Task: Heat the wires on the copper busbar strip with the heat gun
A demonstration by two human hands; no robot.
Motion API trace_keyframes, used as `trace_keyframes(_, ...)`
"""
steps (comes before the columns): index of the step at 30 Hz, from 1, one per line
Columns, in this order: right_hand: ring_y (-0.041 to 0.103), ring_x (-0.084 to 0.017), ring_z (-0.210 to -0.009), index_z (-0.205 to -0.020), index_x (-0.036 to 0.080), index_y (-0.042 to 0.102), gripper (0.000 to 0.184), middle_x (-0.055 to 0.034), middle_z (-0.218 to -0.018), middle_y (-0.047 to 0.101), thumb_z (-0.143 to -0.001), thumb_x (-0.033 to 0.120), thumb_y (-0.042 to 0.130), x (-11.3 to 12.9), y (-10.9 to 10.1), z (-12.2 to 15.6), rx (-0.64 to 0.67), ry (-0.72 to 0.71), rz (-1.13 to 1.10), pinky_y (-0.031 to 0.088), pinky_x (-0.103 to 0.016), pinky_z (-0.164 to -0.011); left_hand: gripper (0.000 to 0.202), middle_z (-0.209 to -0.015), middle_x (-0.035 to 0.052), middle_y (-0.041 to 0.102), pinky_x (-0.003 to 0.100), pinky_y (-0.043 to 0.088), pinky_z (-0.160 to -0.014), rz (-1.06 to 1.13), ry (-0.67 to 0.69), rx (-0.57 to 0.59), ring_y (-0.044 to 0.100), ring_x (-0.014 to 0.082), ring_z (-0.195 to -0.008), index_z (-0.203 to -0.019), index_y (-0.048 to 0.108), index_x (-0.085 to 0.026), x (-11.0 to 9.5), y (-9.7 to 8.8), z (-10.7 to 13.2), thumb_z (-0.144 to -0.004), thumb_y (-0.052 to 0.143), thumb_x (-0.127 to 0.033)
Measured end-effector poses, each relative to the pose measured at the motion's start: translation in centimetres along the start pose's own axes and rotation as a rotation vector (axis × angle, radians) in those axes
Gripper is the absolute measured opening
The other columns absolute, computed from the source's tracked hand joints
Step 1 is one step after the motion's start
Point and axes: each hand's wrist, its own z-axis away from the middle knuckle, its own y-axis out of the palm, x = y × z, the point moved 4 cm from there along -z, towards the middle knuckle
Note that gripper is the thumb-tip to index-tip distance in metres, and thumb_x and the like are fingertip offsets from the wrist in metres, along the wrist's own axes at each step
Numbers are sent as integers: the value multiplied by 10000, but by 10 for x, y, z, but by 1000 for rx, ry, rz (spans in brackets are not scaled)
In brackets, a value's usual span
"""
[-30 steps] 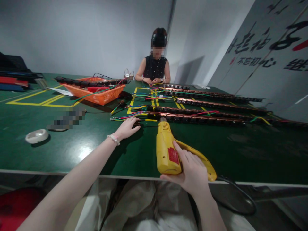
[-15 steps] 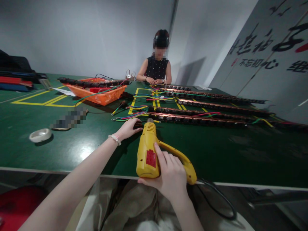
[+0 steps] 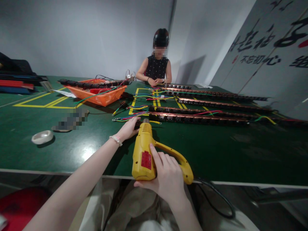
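A yellow heat gun [image 3: 142, 144] with a red label lies over the near part of the green table, its metal nozzle pointing away from me. My right hand [image 3: 167, 170] is closed around its body from the right, thumb beneath the rear end. The looped handle shows beyond my knuckles. Just left of the nozzle, my left hand [image 3: 128, 129] is closed, its fingers partly hidden; a small dark piece shows by them, too obscured to name. Beyond it, coloured wires [image 3: 130, 117] with metal lugs extend from a long black and copper bar [image 3: 192, 118].
More long bars [image 3: 216, 105] lie behind. An orange basket [image 3: 106, 98] bears another one. At left are a small white dish [image 3: 42, 137] and a blurred-out flat object [image 3: 71, 121]. A co-worker [image 3: 157, 69] sits across the table. A black cord [image 3: 216, 186] hangs over the front edge.
The heat gun and my right hand have shifted slightly left, bringing the nozzle closer to my left hand. My left hand stays in nearly the same place.
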Motion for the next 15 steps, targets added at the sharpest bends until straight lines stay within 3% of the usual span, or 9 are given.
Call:
trace_keyframes(7,553,-223,-759,-1357,101,424,1004,-85,-877,610,-642,802,499,-9,-7,4,27,-19,-37,382,-353,-710,528,-1251,172,530,442,404,-1022,-37,-23,5,488,277,-1192,-1252,441,-105,0,-2,0,-816,539,-386)
trace_keyframes(15,573,-220,-782,-1351,110,415,1099,-68,-904,616,-546,850,531,-37,-19,10,73,-10,-57,396,-347,-720,527,-1217,140,559,435,416,-1001,-42,-52,35,515,276,-1161,-1232,470,-139,-3,-5,2,-821,522,-465)
